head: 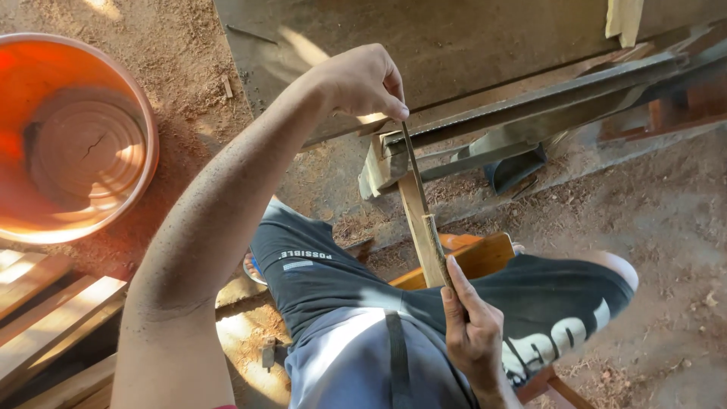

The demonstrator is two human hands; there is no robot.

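File point(422, 201) spans between hands: left point(363, 79) tip, right point(471, 329) handle.

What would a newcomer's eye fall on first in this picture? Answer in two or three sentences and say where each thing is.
First, the big orange bucket at upper left, standing on sawdust-covered ground. Next, the two hands at the centre: the left hand pinches the far tip of a thin file, while the right hand holds its near end, the file lying across a long saw blade that runs to the upper right.
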